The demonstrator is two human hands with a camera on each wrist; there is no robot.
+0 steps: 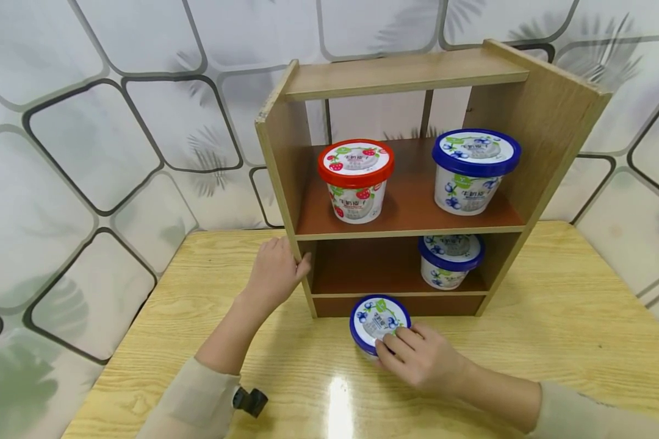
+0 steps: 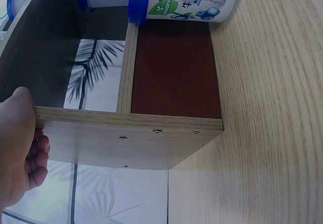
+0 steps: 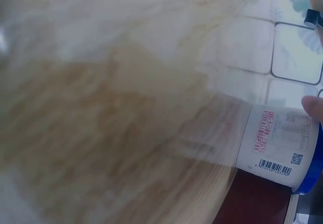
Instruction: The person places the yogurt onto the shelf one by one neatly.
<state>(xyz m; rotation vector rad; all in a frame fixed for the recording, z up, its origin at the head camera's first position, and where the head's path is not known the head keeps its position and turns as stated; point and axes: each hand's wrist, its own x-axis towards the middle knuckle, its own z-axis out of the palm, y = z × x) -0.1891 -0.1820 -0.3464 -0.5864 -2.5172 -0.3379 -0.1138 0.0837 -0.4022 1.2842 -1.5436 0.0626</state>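
Observation:
My left hand grips the front edge of the left side panel of a small wooden shelf. In the left wrist view, the thumb lies on the inner face and the fingers curl round the outside. My right hand holds a white tub with a blue lid by its right side, in front of the shelf's base. Blueberries are printed on this tub, and its barcode side shows in the right wrist view. The tub stands upright at table level; whether it touches the table I cannot tell.
On the upper shelf board sit a red-lidded strawberry tub at left and a blue-lidded blueberry tub at right. Another blue-lidded tub occupies the lower compartment's right side. The wooden table meets a patterned backdrop behind.

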